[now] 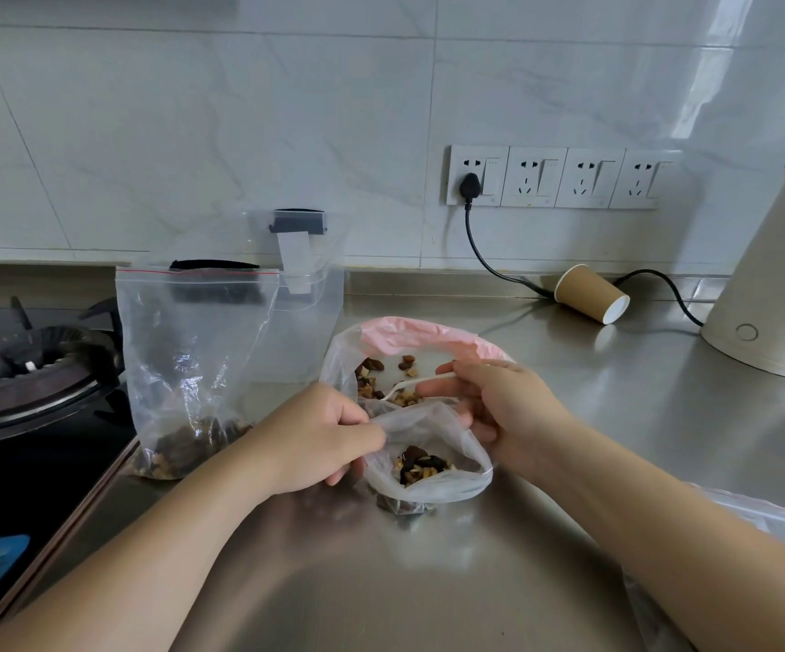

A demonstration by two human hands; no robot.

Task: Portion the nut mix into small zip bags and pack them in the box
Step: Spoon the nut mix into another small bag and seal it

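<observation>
A small clear zip bag (432, 482) stands open on the steel counter with some nut mix (421, 464) inside. My left hand (320, 435) pinches its left rim. My right hand (498, 407) holds a white plastic spoon (411, 384) whose bowl dips into the nut mix (381, 383) of a larger pink-rimmed plastic bag (423, 334) just behind. To the left stands a filled zip bag (192, 369) with a red seal line and nuts at its bottom. A clear plastic box (308, 294) with a black clasp stands behind it.
A gas hob (28, 369) lies at the left. A paper cup (590, 298) lies on its side near the wall, beside a black power cord (480, 251). A cream kettle (776, 284) stands at the right. Spare clear bags (757, 524) lie at the lower right.
</observation>
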